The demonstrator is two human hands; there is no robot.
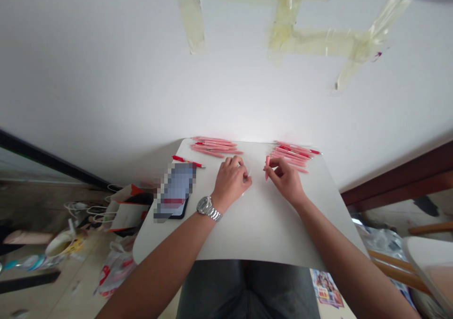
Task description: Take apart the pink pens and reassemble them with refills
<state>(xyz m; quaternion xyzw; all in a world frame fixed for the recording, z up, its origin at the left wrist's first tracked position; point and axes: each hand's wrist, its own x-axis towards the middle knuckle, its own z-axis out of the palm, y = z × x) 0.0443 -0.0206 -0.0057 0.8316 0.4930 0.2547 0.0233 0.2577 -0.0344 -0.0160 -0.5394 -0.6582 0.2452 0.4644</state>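
Observation:
My right hand (286,181) pinches a short pink pen barrel (267,160) upright between thumb and fingers, just above the white table (255,234). To its left, my left hand (231,178) is closed, with thumb and forefinger together. A thin whitish sliver (249,173) shows at its fingertips, too small to name. Behind the left hand lies a pile of pink pens (214,145), a few parts of it red. Beyond the right hand, a second pile of pink and red pens (292,155) fans out.
A phone (182,210), partly pixelated, lies at the table's left, with a red pen (187,161) behind it. The wall (226,92) rises at the table's back edge. Bags (118,262) and a cup (60,244) stand on the floor at left; a stool (432,253) is at right.

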